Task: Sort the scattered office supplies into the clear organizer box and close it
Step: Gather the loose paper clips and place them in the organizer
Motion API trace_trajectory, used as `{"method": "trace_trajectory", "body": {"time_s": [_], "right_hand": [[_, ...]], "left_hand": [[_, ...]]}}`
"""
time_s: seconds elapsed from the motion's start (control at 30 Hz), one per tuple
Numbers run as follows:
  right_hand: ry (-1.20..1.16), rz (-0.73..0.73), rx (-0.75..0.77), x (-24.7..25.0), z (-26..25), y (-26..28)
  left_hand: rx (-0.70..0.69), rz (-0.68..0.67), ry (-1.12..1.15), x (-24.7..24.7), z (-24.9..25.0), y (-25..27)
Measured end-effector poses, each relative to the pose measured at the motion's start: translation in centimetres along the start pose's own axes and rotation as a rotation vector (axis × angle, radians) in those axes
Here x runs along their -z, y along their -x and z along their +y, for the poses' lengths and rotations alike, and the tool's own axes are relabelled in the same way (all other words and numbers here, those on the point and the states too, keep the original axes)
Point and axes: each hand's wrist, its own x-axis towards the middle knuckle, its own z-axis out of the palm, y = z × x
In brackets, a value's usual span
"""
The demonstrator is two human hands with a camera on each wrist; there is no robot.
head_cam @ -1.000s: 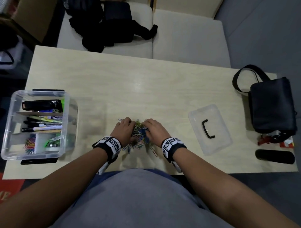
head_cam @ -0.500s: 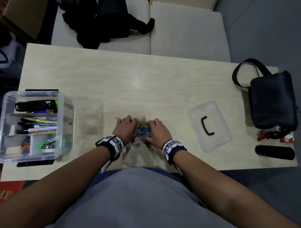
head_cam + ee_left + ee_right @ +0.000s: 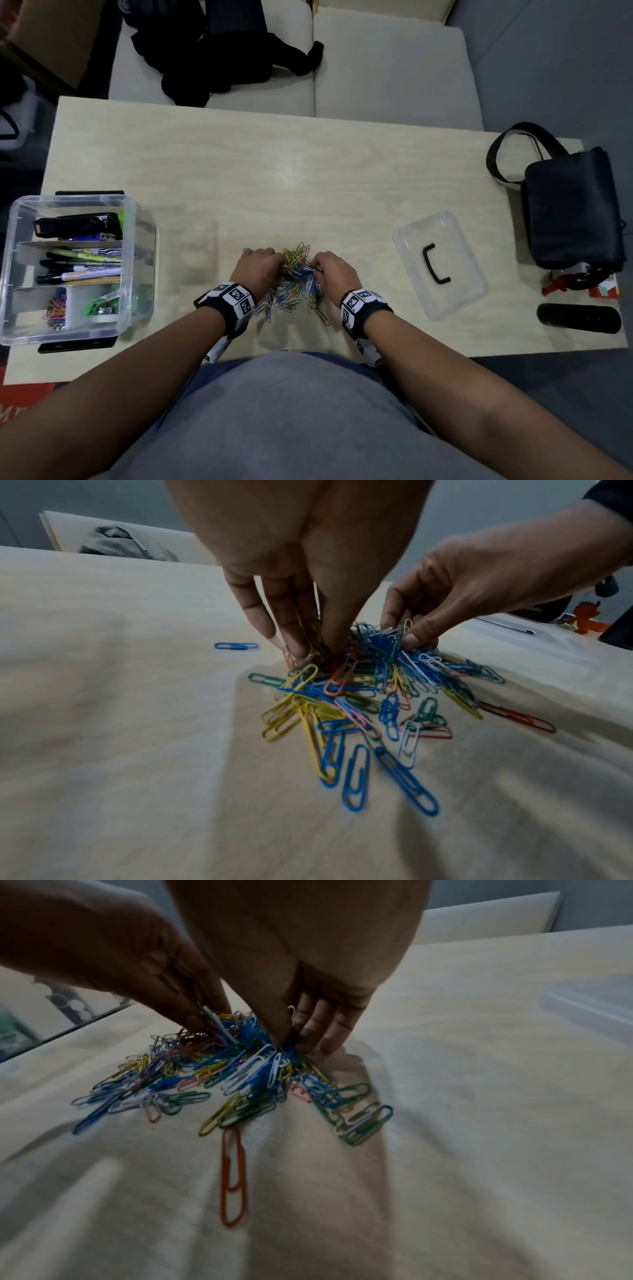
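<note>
Now pinching paper clips (image 3: 297, 274) tighter together, left hand (image 3: 256, 270) and right hand (image 3: 333, 274) both clamped on them; box (image 3: 20, 337) at nine o'clock awaits.

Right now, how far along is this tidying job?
Partly done. The clear organizer box already holds a stapler, pens and some paper clips. In hand: the left hand and right hand are pinching into the pile of colored paper clips on the table. Left: box those, catch the stray blue clip, fit the lid.
</note>
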Motion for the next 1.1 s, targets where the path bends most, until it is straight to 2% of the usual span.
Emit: {"method": "trace_trajectory", "body": {"time_s": [0.3, 0.5, 0.63, 0.83, 1.1], "right_hand": [[-0.018, 0.058, -0.039, 0.2, 0.5, 0.1], [0.085, 0.042, -0.081, -1.0, -1.0, -0.5], [0.173, 0.058, -0.049, -1.6, -2.4, -1.0], [0.13, 0.078, -0.049, -0.8, -2.9, -1.0], [-0.064, 0.177, -0.103, 0.6, -2.4, 0.2]], "left_hand": [[0.002, 0.11, 0.054, 0.5, -1.2, 0.6], [0.018, 0.181, 0.081, 1.2, -1.7, 1.9], [0.03, 0.206, 0.086, 1.5, -1.9, 2.5], [0.062, 0.219, 0.17, 1.9, -2.4, 3.2], [0.102, 0.253, 0.338, 2.4, -2.4, 4.1]]}}
